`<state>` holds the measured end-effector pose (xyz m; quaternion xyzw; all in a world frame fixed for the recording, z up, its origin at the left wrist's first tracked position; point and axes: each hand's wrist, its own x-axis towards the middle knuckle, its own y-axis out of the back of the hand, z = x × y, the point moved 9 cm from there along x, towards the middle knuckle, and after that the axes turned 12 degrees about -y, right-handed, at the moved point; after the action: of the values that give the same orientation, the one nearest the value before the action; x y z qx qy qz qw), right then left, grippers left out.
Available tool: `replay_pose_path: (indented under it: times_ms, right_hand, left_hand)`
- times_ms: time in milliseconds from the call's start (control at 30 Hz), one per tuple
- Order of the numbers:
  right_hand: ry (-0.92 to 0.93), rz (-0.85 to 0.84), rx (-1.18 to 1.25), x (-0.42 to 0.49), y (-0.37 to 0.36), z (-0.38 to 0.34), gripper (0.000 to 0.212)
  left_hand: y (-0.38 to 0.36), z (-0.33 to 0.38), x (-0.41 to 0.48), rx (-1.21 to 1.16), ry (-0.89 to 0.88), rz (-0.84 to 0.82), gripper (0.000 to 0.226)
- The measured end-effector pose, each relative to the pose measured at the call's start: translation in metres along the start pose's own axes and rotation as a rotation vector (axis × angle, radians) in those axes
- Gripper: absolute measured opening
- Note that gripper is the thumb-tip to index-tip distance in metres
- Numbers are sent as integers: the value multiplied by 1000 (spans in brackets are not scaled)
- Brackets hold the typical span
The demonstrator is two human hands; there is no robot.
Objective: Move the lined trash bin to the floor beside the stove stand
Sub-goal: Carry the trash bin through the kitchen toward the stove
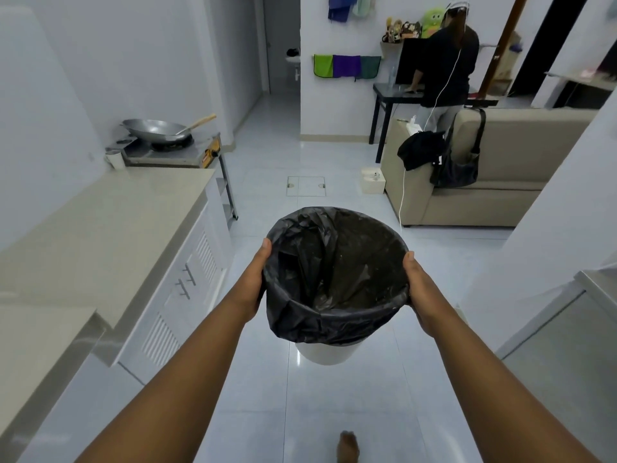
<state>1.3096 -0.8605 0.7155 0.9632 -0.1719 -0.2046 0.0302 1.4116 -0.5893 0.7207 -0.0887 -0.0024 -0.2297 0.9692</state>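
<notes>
A white trash bin (325,354) lined with a black bag (337,272) hangs in the air in front of me, above the floor. My left hand (255,279) grips its left rim and my right hand (422,292) grips its right rim. The bin looks empty inside. Ahead on the left stands the metal stove stand (224,182), carrying a gas stove (173,148) and a steel wok (155,128) with a wooden-handled spatula. Bare tiled floor (267,182) lies to the right of the stand.
A beige counter (110,208) with white cabinets runs along the left. A beige sofa (500,182) with a black bag and clothing stands at the right, a small white box (373,184) beside it. A person stands at a dark table (384,95) behind. My foot (348,446) shows below.
</notes>
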Motion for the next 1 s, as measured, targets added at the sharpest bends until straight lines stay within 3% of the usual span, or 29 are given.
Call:
replay_pose_path:
  times_ms: [500, 700, 833, 1000]
  right_hand:
    - [10, -46, -34, 256, 45, -111, 100]
    - [-23, -46, -38, 348, 37, -142, 115]
    - [-44, -26, -42, 417, 25, -164, 103]
    - [-56, 12, -50, 498, 15, -201, 92]
  left_hand:
    - [-3, -12, 261, 19, -6, 92, 85]
    - [18, -20, 354, 5, 2, 78, 70]
    - [37, -26, 429, -11, 4, 42, 66]
    - [61, -27, 527, -56, 16, 8, 77]
